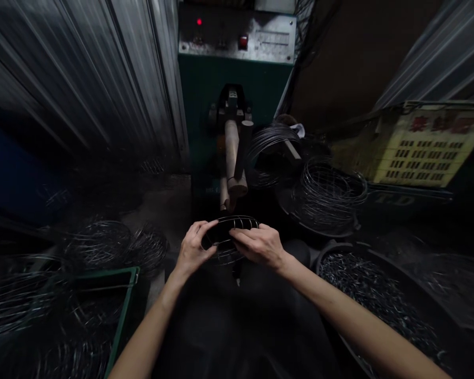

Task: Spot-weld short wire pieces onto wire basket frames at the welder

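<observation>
Between my two hands is a round wire frame with thin rings and short cross wires, just in front of the machine's rods. My left hand grips its left rim, thumb and fingers on either side. My right hand is closed at its right side, fingertips near the cross wires; whether a small piece is pinched there I cannot make out. Above the frame, a thick metal rod sticks out from a green machine, with a lower rod beneath it.
On the right are a tub of small metal pieces, coiled wire rings and a yellow crate. A green crate with wire parts and more wire rings lie on the left. Corrugated metal stands behind.
</observation>
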Demonstrator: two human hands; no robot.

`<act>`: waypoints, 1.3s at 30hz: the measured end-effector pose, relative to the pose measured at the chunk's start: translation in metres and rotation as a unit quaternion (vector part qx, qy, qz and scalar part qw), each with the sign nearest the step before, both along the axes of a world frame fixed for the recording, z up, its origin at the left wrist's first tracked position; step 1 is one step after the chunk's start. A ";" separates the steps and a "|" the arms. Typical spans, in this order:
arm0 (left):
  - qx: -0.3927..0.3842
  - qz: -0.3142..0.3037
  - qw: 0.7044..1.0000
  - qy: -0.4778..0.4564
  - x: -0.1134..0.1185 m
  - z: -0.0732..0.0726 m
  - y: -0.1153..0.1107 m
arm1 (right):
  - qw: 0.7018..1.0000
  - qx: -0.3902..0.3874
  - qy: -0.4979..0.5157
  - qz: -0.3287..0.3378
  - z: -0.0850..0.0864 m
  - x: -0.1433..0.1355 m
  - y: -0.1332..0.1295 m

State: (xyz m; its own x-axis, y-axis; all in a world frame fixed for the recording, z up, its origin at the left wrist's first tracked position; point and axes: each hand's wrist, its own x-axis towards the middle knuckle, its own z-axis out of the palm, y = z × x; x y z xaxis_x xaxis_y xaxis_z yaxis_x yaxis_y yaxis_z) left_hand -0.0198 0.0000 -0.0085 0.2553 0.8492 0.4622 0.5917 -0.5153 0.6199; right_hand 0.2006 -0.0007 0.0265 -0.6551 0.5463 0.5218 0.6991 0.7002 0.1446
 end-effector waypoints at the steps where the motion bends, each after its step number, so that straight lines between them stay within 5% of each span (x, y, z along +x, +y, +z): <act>1: 0.006 -0.002 1.000 0.002 0.001 -0.001 0.001 | 1.000 0.004 0.009 0.003 -0.001 0.000 0.002; 22: 0.001 -0.009 1.000 0.008 0.008 -0.006 0.007 | 0.997 -0.019 -0.027 -0.072 -0.004 -0.004 0.003; 32: -0.005 -0.012 1.000 -0.012 0.007 -0.012 0.009 | 0.992 0.126 -0.026 -0.018 -0.013 -0.006 -0.003; 39: 0.026 -0.023 0.999 -0.018 0.003 -0.018 0.009 | 0.991 0.125 -0.052 0.005 -0.009 0.000 -0.008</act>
